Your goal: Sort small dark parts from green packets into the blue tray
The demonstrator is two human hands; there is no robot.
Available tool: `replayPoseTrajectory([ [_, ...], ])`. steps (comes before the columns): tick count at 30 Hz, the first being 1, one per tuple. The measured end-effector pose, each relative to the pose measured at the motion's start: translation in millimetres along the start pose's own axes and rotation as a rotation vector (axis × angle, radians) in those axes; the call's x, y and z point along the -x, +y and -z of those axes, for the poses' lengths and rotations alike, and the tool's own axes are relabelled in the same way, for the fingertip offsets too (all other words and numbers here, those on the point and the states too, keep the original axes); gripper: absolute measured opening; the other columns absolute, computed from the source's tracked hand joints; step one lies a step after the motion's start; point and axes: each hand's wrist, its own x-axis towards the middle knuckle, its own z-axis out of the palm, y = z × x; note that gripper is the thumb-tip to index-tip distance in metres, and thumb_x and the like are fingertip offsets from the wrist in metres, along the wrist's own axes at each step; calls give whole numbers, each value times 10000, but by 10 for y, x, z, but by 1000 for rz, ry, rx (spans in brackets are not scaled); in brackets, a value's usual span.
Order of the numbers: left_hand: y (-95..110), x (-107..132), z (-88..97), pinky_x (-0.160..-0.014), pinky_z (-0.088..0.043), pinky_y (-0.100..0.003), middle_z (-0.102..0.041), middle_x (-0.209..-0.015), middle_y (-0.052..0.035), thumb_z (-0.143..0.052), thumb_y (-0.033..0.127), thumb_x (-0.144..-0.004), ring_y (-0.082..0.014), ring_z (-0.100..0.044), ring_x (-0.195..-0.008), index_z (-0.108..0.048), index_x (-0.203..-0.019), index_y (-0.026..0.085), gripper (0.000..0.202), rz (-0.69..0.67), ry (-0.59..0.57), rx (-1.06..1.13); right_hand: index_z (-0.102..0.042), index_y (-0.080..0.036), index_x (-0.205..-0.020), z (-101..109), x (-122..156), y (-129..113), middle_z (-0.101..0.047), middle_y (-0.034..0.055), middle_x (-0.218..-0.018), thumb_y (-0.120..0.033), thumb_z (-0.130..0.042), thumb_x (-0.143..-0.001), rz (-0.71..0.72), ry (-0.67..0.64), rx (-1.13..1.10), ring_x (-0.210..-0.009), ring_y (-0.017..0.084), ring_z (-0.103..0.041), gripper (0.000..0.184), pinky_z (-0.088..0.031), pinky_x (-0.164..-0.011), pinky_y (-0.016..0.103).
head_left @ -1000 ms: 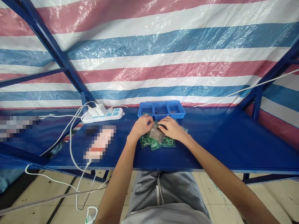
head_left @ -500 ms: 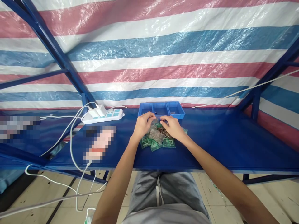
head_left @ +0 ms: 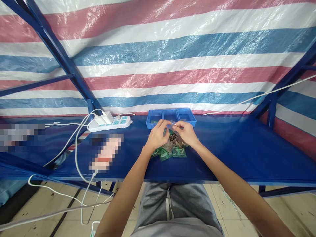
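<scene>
A small clear plastic bag [head_left: 174, 138] with dark little parts inside hangs between my two hands above a heap of green packets [head_left: 172, 151] on the blue table [head_left: 222, 154]. My left hand [head_left: 158, 135] pinches the bag's top edge from the left. My right hand [head_left: 186, 132] pinches the same edge from the right. Both sets of fingers are closed on it. Just behind my hands stands a blue tray [head_left: 171, 117] with three compartments.
A white power strip [head_left: 110, 122] with plugged-in chargers and white cables [head_left: 79, 148] lies at the left. A blurred-out object [head_left: 106, 153] lies in front of it. Blue frame posts [head_left: 271, 108] rise at both sides. A striped tarpaulin [head_left: 158, 59] hangs behind.
Both hands have risen from the heap and brought the clear bag up with them, its top edge now held between the fingertips close to the tray.
</scene>
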Motion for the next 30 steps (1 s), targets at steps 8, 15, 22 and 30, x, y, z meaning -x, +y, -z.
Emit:
replayPoseTrajectory([
  [8,-64,11,-65,-761,-539,-267,-548,-1201,-79,-566,254,-944,-184,-630,-1023,-607,-1167,235,228,-37,57,-160,-650,-196,-756,-34,10,10,-712,41,-788,-408,-588,-899,-43,-73,-111,-798,225,-666,264,-496,-764,341],
  [15,-77,-6,-52,-864,-519,-302,-664,-1021,-60,-456,283,-1029,-182,-641,-982,-663,-1098,211,230,-60,63,-127,-741,-198,-863,-29,7,11,-682,98,-1219,-538,-557,-918,-34,-24,-121,-1018,259,-657,390,-549,-678,312],
  [22,-92,-8,-54,-797,-526,-281,-716,-1008,-37,-481,248,-1009,-184,-677,-967,-515,-1317,214,311,117,100,14,-729,-214,-926,-50,5,14,-745,73,-925,-455,-594,-889,-150,-66,-243,-925,273,-703,279,-558,-645,325],
  [30,-53,-3,-25,-843,-528,-294,-662,-1135,-48,-565,193,-927,-196,-647,-1050,-586,-1190,231,267,44,5,-43,-646,-214,-1072,-24,9,31,-744,57,-987,-295,-527,-873,-83,-66,-309,-879,214,-705,245,-532,-627,285],
])
